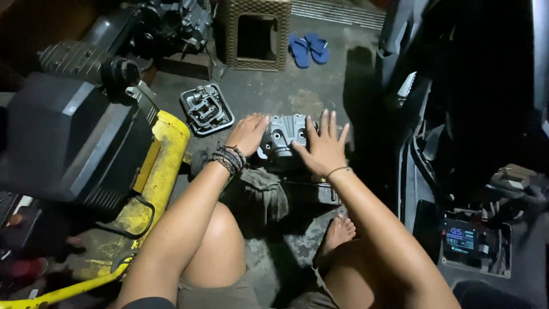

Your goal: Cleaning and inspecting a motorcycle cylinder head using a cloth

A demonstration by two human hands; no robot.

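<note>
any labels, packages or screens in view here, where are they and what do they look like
Battery label: lower right, on a dark box-shaped battery inside the open vehicle body; small rectangle, black with blue and white print.
No screens, signs or packages show elsewhere; the hands, left hand and right hand, rest on an unlabelled grey metal engine cover.

One camera only, worn on the person's head. It looks steeply down and forward over the knees at the floor [274, 91], close to both hands [249, 133], with a stool [229, 34] at the far edge.
</note>
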